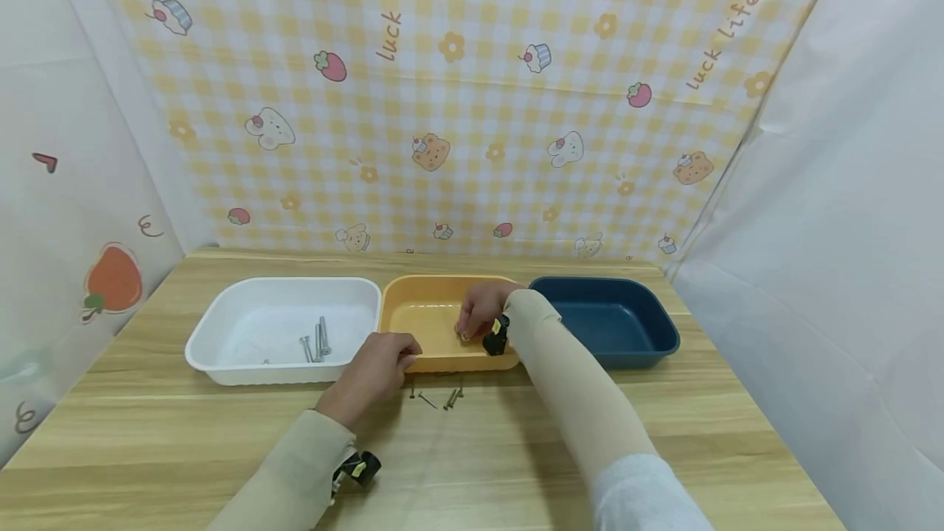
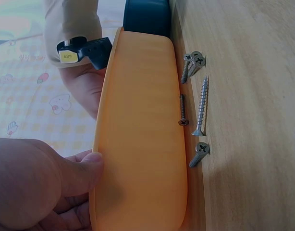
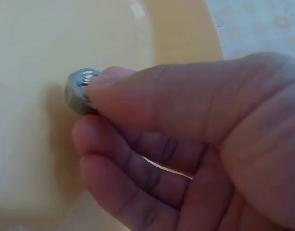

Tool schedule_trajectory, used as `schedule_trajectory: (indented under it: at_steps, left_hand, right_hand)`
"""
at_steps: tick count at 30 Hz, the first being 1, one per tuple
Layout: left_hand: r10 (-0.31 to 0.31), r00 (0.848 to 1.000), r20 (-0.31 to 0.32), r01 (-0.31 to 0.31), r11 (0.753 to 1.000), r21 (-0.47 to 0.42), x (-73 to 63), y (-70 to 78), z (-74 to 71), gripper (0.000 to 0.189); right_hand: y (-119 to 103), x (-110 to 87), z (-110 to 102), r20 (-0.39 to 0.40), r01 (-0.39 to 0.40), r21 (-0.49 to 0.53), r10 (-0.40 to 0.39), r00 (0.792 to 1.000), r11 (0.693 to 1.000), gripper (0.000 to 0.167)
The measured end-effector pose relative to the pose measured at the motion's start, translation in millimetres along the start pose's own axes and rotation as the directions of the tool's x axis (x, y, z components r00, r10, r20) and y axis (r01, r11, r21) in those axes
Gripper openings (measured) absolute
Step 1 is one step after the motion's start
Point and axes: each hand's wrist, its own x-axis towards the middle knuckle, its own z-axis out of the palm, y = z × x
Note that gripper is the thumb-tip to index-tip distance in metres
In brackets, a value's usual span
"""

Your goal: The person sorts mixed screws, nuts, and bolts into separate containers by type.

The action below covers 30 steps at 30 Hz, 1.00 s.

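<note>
My right hand (image 1: 483,307) reaches inside the yellow tray (image 1: 415,319). Between its thumb and fingers it pinches a metal nut (image 3: 76,96), whose threaded hole shows close over the tray floor in the right wrist view. The left hand (image 1: 376,369) grips the tray's near rim, thumb (image 2: 92,166) on the outer wall and fingers over the edge. Along the front of the tray, on the wood, lie several screws (image 2: 202,108), one of them dark brown.
To the left stands a white tray (image 1: 251,289) with a few silver bolts (image 1: 320,341) in it. A dark blue tray (image 1: 601,314) is on the right. Patterned cloth (image 1: 472,105) hangs behind the wooden table (image 1: 472,474), with white sheets at both sides.
</note>
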Motion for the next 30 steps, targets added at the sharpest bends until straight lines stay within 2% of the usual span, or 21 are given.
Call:
schedule_trajectory:
  at_steps: [6,15,22,25,30]
  left_hand:
    - [0.023,1.000,-0.018,-0.023,1.000,0.001,0.1,1.3,-1.6,0.009]
    - [-0.041,0.999,0.030,0.041,0.999,-0.015,3.5,3.2,-2.7,0.009]
    - [-0.032,0.999,0.014,0.032,0.999,-0.008,5.0,4.0,-4.7,0.008]
    - [-0.034,0.999,0.014,0.034,0.999,-0.010,3.6,3.4,-4.3,0.009]
    - [-0.038,0.999,0.029,0.038,0.999,-0.006,-0.9,1.0,-1.3,0.010]
  right_hand:
    - [-1,0.6,0,0.042,-0.018,-0.034,0.019,0.999,0.999,0.003]
    - [-6,-4.4,-4,0.007,-0.044,-0.134,0.045,0.999,0.990,0.005]
    - [-7,-5.6,-7,-0.016,-0.039,-0.176,0.037,0.999,0.984,0.001]
    - [-5,-7.6,-5,-0.045,-0.028,-0.142,0.021,0.999,0.989,0.006]
    - [4,-13.3,-3,-0.069,-0.002,-0.021,0.001,0.998,1.000,0.010]
